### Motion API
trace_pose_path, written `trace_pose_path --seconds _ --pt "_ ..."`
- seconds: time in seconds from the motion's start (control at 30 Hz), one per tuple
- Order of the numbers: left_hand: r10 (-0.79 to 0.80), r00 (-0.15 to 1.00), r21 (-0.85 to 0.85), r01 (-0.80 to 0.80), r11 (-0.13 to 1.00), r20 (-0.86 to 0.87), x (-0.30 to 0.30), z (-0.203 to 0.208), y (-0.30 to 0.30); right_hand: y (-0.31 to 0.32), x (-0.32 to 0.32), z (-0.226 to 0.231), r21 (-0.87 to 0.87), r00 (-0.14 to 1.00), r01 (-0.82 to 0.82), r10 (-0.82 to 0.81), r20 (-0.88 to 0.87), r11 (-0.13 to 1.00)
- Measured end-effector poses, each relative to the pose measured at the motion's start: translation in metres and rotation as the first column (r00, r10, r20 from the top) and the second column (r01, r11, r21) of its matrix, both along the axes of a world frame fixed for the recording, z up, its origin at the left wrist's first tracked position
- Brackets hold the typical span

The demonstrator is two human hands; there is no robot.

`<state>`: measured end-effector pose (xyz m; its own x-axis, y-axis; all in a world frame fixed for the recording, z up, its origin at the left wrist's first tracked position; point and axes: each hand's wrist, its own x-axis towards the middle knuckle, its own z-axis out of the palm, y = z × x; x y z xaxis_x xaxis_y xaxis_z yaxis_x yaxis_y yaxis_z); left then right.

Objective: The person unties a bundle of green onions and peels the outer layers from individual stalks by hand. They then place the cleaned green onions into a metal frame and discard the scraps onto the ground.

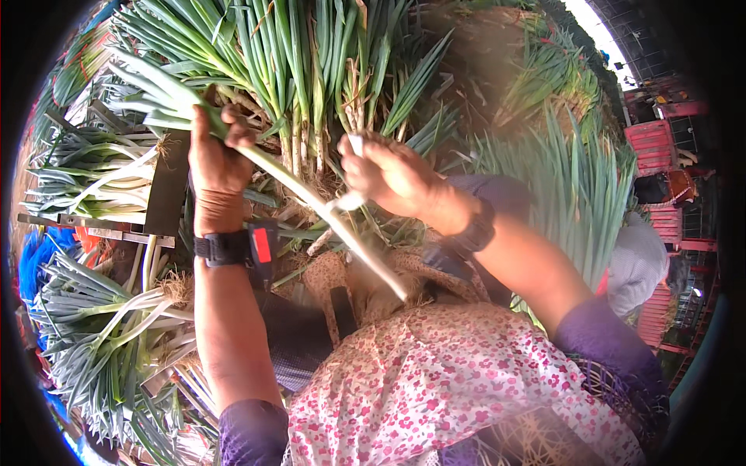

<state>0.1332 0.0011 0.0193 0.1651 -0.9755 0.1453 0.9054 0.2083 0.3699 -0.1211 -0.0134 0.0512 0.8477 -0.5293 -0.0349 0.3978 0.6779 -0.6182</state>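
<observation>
My left hand [219, 159] is closed around a long green onion [315, 203], gripping it where the green leaves meet the white stalk. The stalk slants down to the right, its root end [404, 297] above my lap. Beside the stalk, my right hand [396, 175] has curled fingers, slightly blurred. White bands [347, 202] show at its fingers; whether they are wraps or something held, I cannot tell. Just beyond both hands stands a thick bunch of green onions [311, 78] with brown outer skins.
At left, white-stalked onions lie in a metal rack with a dark plate [167, 182], and another pile [97, 334] sits below. More onions [563, 171] stand at right, near a person in grey [637, 252]. Red crates [653, 147] are farther off. A flowered apron [451, 373] covers my lap.
</observation>
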Motion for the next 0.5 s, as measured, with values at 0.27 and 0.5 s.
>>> trace_pose_path --seconds 0.27,0.5 --pt "0.217 0.976 0.155 -0.22 0.963 0.037 0.052 -0.023 -0.004 0.069 -0.114 0.04 -0.302 0.328 -0.822 -0.031 -0.944 0.482" --pt "0.397 0.907 0.332 -0.422 0.844 0.143 0.113 -0.048 0.006 0.095 -0.223 0.058 -0.002 -0.049 -0.969 -0.202 -0.978 0.247"
